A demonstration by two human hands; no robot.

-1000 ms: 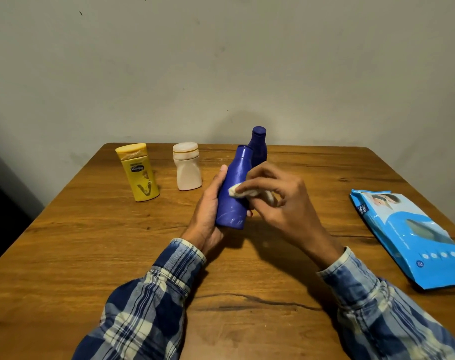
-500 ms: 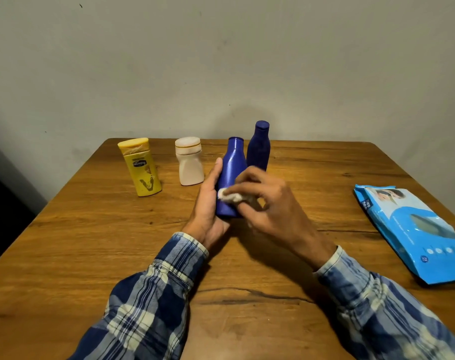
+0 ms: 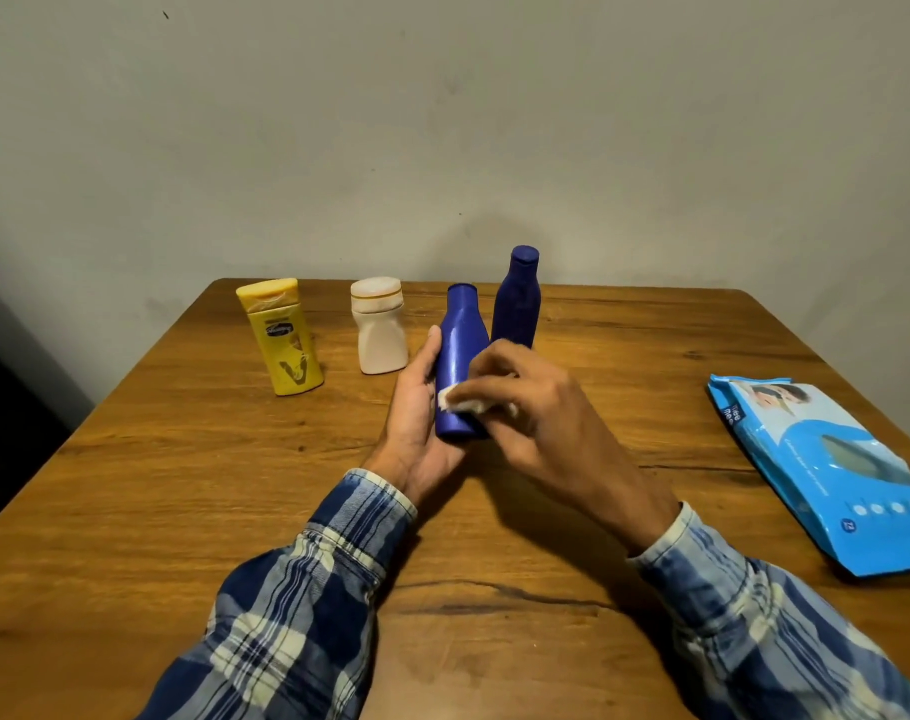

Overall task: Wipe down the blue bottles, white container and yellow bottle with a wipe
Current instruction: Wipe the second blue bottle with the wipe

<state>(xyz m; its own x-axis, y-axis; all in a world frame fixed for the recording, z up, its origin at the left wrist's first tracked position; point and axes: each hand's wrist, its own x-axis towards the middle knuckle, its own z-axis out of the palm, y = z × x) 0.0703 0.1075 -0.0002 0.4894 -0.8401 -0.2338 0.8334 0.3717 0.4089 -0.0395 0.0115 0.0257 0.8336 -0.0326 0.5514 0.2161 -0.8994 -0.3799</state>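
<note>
Wipe point(image 3: 460, 404) sits lower on the blue bottle point(image 3: 460, 345) than 1 s ago: then on the upper body, now on the lower half. Bottle is also straighter vs. then, when its neck leaned right across the 2nd blue bottle point(image 3: 517, 304); now approx. upright, cap end up.

Your L hand point(image 3: 416, 413) clamps the blue bottle from its left side: thumb lies up along the body, palm under the lower part, fingers hidden behind. Can't tell if the base touches the table point(image 3: 182, 485).

Your R hand point(image 3: 536, 407) is closed on the wipe: fingers curled, tips pinching the small white wad and pressing it to the front of the bottle. Hand is a bit motion-blurred.

Other task items, back of table, all upright:
- 2nd blue bottle just behind and right of the held one, cap on, R fingers overlapping its base in view.
- white container point(image 3: 381, 335) left of the held bottle, near your L thumb tip, not touching.
- yellow bottle point(image 3: 286, 340) further left, apart from the container, label facing you.

Blue wipes pack point(image 3: 827, 470) lies flat at the table's right edge, well apart from both hands. Plaid sleeves point(image 3: 307, 589) cover both forearms. Plain grey wall point(image 3: 442, 122) behind.
</note>
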